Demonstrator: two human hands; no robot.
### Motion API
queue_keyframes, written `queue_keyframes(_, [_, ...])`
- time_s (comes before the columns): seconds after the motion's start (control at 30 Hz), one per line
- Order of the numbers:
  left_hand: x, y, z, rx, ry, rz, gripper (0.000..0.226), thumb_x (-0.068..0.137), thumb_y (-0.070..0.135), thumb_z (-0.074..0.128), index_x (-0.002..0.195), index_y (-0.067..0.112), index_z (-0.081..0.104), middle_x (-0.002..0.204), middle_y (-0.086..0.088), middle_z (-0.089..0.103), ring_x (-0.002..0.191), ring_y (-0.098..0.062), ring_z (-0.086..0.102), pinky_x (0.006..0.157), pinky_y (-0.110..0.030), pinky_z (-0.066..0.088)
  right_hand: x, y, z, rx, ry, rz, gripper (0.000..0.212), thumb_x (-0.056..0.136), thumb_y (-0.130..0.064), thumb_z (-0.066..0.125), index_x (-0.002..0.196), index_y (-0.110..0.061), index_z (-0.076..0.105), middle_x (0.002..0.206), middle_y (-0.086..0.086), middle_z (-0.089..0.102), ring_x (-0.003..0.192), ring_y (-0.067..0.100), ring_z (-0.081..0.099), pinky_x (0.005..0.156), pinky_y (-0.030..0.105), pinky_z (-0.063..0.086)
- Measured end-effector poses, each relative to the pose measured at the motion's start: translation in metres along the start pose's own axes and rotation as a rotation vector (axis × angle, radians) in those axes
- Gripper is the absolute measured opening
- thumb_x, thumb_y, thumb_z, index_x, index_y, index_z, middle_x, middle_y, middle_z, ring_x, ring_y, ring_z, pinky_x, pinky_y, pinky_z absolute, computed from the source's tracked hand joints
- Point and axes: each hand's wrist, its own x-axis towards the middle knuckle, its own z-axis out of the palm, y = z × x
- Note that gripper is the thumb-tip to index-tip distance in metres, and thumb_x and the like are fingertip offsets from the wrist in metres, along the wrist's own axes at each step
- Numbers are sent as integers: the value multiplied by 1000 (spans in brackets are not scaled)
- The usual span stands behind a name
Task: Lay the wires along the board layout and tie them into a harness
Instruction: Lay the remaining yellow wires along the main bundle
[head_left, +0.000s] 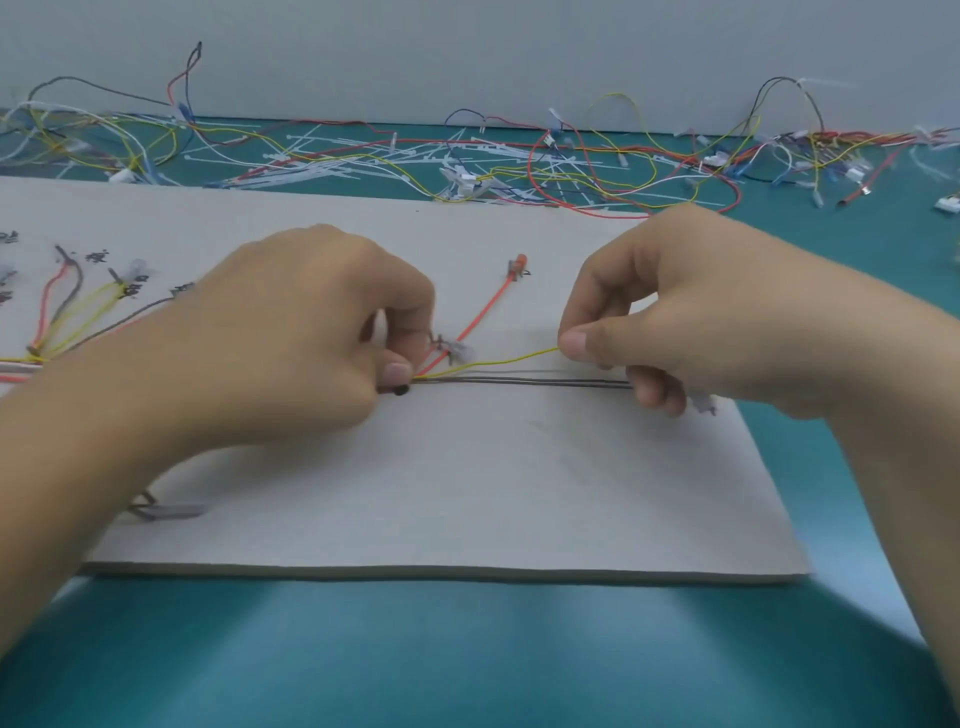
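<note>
A grey layout board (467, 493) lies on the teal table. Along its middle run dark wires (530, 383), and a thin yellow wire (498, 359) rises off them toward the right. My left hand (301, 332) pinches the wire bundle where the wires meet, next to a small black peg (400, 389). My right hand (691, 312) pinches the yellow wire's right end between thumb and forefinger, its lower fingers resting by the dark wires' end. A red wire (488, 306) with a terminal branches up from the junction. More red, yellow and grey wires (67, 312) fan out at the board's left.
A tangle of loose coloured wires and white cable ties (467, 161) is strewn on the teal table behind the board, against a pale wall. A small grey clip (166, 510) sits at the board's left front. White connectors (948, 203) lie at the far right.
</note>
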Motion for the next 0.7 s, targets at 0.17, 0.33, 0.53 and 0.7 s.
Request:
queue_keyframes(0.17, [1, -10, -7, -131, -102, -21, 13, 69, 43, 67, 82, 42, 66, 81, 21, 64, 75, -8, 62, 77, -42, 55, -1, 4, -8, -46, -20, -1, 21, 93, -12, 68, 74, -17, 74, 52, -2, 65, 34, 9, 54, 40, 22, 48])
queue_keyframes(0.33, [-1, -11, -8, -227, -75, 66, 8, 71, 39, 67, 77, 36, 68, 83, 18, 66, 84, -8, 63, 77, -38, 52, -1, 9, -14, -39, -42, 25, 29, 92, -1, 67, 74, -20, 79, 49, 2, 64, 36, 9, 57, 40, 18, 47])
queue_keyframes(0.53, [-1, -6, -1, -299, -101, 135, 15, 72, 22, 62, 75, 33, 72, 82, 14, 67, 84, -10, 63, 70, -14, 40, 2, 16, -21, -77, -39, 22, 14, 82, -11, 80, 72, -21, 79, 56, 8, 69, 44, 16, 64, 44, 21, 51])
queue_keyframes(0.7, [-1, -7, 0, -322, -118, 126, 16, 73, 23, 62, 75, 34, 73, 84, 15, 67, 84, -11, 63, 67, -9, 37, 3, 22, -28, -88, -56, 50, 20, 84, -4, 77, 71, -19, 79, 61, 8, 72, 52, 18, 71, 49, 21, 54])
